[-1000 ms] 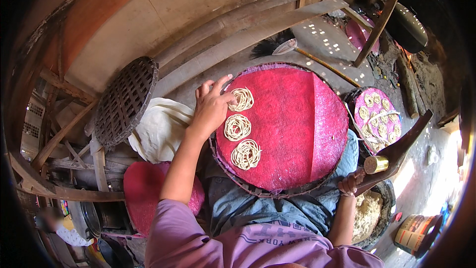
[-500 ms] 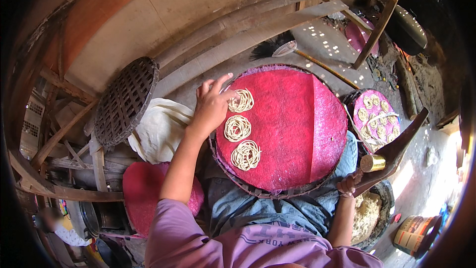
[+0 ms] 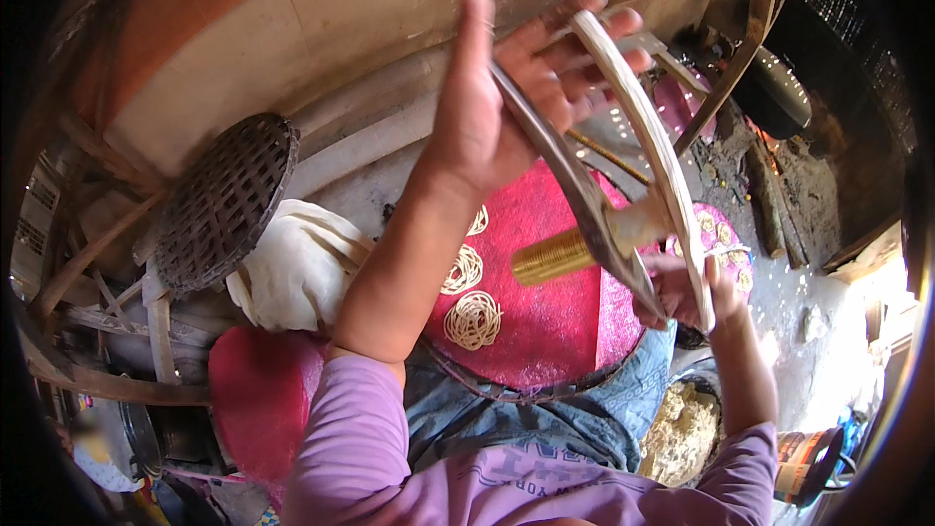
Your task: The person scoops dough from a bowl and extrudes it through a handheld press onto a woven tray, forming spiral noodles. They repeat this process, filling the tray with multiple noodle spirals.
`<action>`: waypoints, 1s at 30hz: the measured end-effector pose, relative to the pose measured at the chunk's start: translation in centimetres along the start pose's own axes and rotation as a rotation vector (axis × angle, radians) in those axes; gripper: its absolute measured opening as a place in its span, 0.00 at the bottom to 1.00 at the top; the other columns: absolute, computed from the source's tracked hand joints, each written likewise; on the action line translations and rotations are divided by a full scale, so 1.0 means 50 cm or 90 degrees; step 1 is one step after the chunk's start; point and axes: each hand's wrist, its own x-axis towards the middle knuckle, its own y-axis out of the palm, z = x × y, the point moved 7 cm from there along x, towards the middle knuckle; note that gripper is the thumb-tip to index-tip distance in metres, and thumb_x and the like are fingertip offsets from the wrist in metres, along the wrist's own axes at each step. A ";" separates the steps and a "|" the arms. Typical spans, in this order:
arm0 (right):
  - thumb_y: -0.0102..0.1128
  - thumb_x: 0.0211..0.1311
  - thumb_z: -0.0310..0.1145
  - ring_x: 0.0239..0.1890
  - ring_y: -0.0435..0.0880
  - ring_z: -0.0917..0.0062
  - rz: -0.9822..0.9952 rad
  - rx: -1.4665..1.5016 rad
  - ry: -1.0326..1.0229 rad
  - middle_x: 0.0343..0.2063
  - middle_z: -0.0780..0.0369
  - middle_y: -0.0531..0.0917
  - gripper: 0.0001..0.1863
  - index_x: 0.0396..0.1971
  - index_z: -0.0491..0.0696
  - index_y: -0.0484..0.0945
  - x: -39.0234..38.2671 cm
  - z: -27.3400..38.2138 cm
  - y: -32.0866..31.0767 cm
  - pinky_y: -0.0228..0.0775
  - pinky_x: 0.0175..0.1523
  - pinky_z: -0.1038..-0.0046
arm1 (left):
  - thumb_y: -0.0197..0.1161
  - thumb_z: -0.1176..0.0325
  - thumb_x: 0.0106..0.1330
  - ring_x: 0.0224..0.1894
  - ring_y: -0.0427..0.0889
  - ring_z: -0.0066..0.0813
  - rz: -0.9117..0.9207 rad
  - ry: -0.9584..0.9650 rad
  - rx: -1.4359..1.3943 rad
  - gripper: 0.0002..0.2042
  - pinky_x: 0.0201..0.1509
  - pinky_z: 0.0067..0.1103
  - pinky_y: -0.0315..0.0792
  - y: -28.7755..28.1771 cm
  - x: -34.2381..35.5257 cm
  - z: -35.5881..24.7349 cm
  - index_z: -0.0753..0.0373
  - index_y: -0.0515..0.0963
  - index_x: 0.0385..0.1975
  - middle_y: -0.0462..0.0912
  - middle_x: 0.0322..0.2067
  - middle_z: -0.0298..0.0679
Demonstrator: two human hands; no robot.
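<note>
A two-handled press is being held in the air above a round tray. The right hand (image 3: 685,290) is gripping the press (image 3: 587,205) by its near end, where the dark wooden handle (image 3: 545,141) and the pale wooden handle (image 3: 645,122) are coming close together. The left hand (image 3: 516,88) is standing open, palm showing and fingers spread, beside the far ends of the handles; whether it is touching them, one cannot tell. From the dark handle a brass-coloured cylinder (image 3: 553,259) is projecting over the middle of the tray.

The tray (image 3: 526,394) is lying with its near edge above the person's blue denim (image 3: 545,433), and a red cloth (image 3: 555,331) is covering it. Along the tray's left edge three noodle coils (image 3: 473,319) are lying in a row, the farthest being partly hidden by the left arm.

Beyond the tray's right edge a smaller pink-covered tray (image 3: 726,216) is bearing more coils. Near the large tray's near right edge a pale, lumpy mass (image 3: 682,433) is sitting. Outside the left edge a whitish cloth (image 3: 297,263) is lying beside a dark woven basket (image 3: 229,203).
</note>
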 end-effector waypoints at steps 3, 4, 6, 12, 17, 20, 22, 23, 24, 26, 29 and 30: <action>0.34 0.62 0.71 0.34 0.82 0.65 0.088 0.078 0.116 0.35 0.46 0.79 0.50 0.64 0.37 0.59 0.080 0.089 -0.013 0.75 0.39 0.69 | 0.33 0.24 0.59 0.60 0.68 0.53 -0.014 0.015 -0.137 0.51 0.72 0.45 0.53 -0.099 0.053 -0.041 0.73 0.63 0.61 0.73 0.53 0.55; 0.33 0.63 0.71 0.32 0.83 0.64 0.017 0.010 0.158 0.34 0.46 0.79 0.49 0.62 0.37 0.61 0.109 0.104 -0.036 0.77 0.38 0.70 | 0.36 0.28 0.63 0.55 0.71 0.49 -0.033 0.025 -0.170 0.45 0.69 0.43 0.57 -0.150 0.067 -0.044 0.71 0.68 0.56 0.76 0.47 0.51; 0.31 0.65 0.70 0.27 0.84 0.68 -0.088 -0.103 0.230 0.29 0.47 0.80 0.46 0.56 0.38 0.66 0.159 0.129 -0.072 0.77 0.31 0.73 | 0.36 0.32 0.65 0.52 0.73 0.45 -0.040 0.039 -0.224 0.37 0.60 0.38 0.67 -0.256 0.086 -0.043 0.65 0.71 0.50 0.76 0.44 0.46; 0.32 0.66 0.69 0.18 0.74 0.80 -0.192 -0.400 0.345 0.27 0.59 0.77 0.38 0.50 0.48 0.72 0.277 0.154 -0.114 0.71 0.23 0.76 | 0.39 0.32 0.62 0.48 0.71 0.38 -0.118 0.148 -0.331 0.33 0.43 0.31 0.71 -0.513 0.037 0.021 0.59 0.72 0.44 0.73 0.41 0.38; 0.31 0.68 0.67 0.17 0.73 0.84 -0.152 -0.509 0.325 0.20 0.64 0.75 0.37 0.52 0.49 0.71 0.316 0.155 -0.082 0.67 0.21 0.78 | 0.48 0.34 0.60 0.47 0.70 0.39 0.071 0.182 -0.356 0.31 0.55 0.34 0.66 -0.508 0.017 -0.048 0.60 0.75 0.41 0.74 0.40 0.39; 0.31 0.67 0.68 0.15 0.73 0.83 -0.152 -0.487 0.326 0.16 0.64 0.73 0.38 0.48 0.46 0.73 0.286 0.178 -0.060 0.66 0.21 0.78 | 0.48 0.34 0.60 0.45 0.70 0.38 -0.011 0.203 -0.332 0.30 0.45 0.29 0.71 -0.499 0.020 -0.052 0.58 0.75 0.39 0.75 0.37 0.37; 0.32 0.67 0.69 0.14 0.72 0.83 -0.205 -0.507 0.342 0.14 0.66 0.72 0.38 0.39 0.45 0.75 0.269 0.201 -0.061 0.66 0.21 0.77 | 0.35 0.31 0.64 0.43 0.70 0.36 -0.134 0.214 -0.308 0.33 0.35 0.28 0.73 -0.499 0.025 -0.029 0.57 0.75 0.38 0.74 0.34 0.37; 0.32 0.68 0.67 0.15 0.74 0.82 -0.201 -0.538 0.314 0.15 0.65 0.74 0.38 0.39 0.45 0.76 0.274 0.216 -0.056 0.68 0.21 0.78 | 0.33 0.31 0.64 0.43 0.70 0.36 -0.115 0.223 -0.306 0.34 0.34 0.28 0.73 -0.486 0.030 -0.034 0.57 0.75 0.37 0.74 0.34 0.37; 0.31 0.68 0.66 0.16 0.75 0.82 -0.212 -0.578 0.321 0.16 0.64 0.75 0.37 0.38 0.44 0.76 0.276 0.224 -0.058 0.69 0.21 0.78 | 0.30 0.31 0.65 0.43 0.70 0.36 -0.099 0.218 -0.311 0.35 0.34 0.27 0.73 -0.472 0.039 -0.038 0.57 0.75 0.37 0.74 0.34 0.37; 0.33 0.69 0.65 0.16 0.77 0.81 -0.282 -0.656 0.314 0.16 0.64 0.76 0.37 0.32 0.43 0.78 0.284 0.234 -0.065 0.70 0.21 0.78 | 0.26 0.31 0.65 0.42 0.70 0.35 -0.068 0.197 -0.319 0.36 0.27 0.27 0.71 -0.450 0.054 -0.063 0.57 0.74 0.35 0.73 0.32 0.35; 0.35 0.66 0.69 0.16 0.74 0.81 -0.244 -0.549 0.262 0.14 0.64 0.73 0.40 0.36 0.43 0.77 0.293 0.205 -0.047 0.66 0.22 0.77 | 0.24 0.30 0.65 0.41 0.70 0.35 -0.084 0.204 -0.215 0.37 0.23 0.26 0.68 -0.437 0.048 -0.100 0.57 0.74 0.34 0.73 0.31 0.34; 0.37 0.65 0.70 0.14 0.73 0.80 -0.262 -0.513 0.247 0.13 0.64 0.72 0.40 0.36 0.42 0.77 0.284 0.199 -0.049 0.65 0.20 0.77 | 0.28 0.31 0.65 0.39 0.71 0.35 -0.121 0.195 -0.217 0.35 0.24 0.28 0.69 -0.443 0.040 -0.100 0.57 0.74 0.34 0.73 0.30 0.34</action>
